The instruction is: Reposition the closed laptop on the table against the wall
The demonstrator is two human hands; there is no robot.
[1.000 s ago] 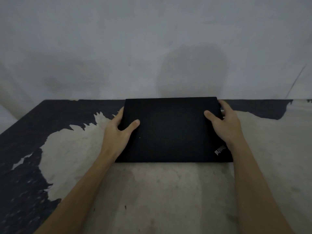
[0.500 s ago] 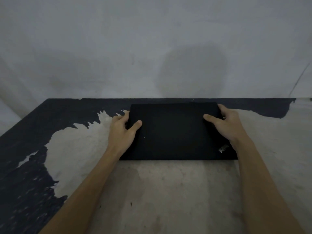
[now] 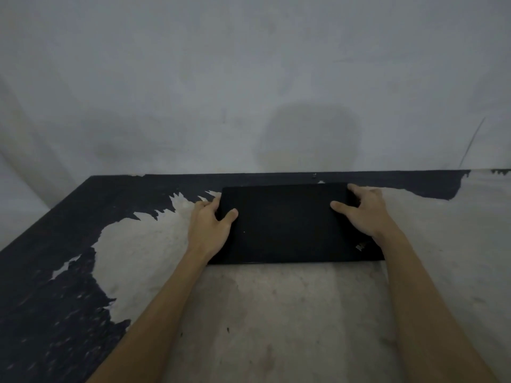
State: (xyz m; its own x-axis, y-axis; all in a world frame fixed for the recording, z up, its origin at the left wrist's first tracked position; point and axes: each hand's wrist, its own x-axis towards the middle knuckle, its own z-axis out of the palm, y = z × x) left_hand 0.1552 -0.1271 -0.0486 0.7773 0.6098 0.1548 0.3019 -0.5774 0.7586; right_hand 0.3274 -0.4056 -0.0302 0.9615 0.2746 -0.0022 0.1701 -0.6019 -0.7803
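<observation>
A head-worn camera looks down at a worn table point(image 3: 276, 322) set against a pale grey wall point(image 3: 249, 78); the tabletop is mostly bare, pale and scuffed, with ragged patches of dark coating left along its left side and in a strip along the far edge. A closed black laptop point(image 3: 287, 225) lies flat on the table near that far edge, its long sides running parallel to the wall; a narrow band of dark tabletop shows between its back edge and the foot of the wall, so it sits close to the wall but whether it touches cannot be told. A small pale logo point(image 3: 360, 246) is partly visible on the lid at the near right corner, just beside the right wrist.

Two bare forearms reach in from the bottom of the view, one to each side of the laptop. The left hand point(image 3: 210, 228) grips the laptop's left edge; its thumb point(image 3: 231, 215) lies on top of the lid and its fingers curl around the side, where they are mostly hidden. The right hand point(image 3: 365, 214) grips the right edge in mirror fashion; its thumb point(image 3: 341, 208) presses on the lid, its fingers wrap over the far right corner.

A soft rounded shadow point(image 3: 309, 139) falls on the wall directly behind the laptop; a thin dark line point(image 3: 471, 142) slants up the wall at far right.
</observation>
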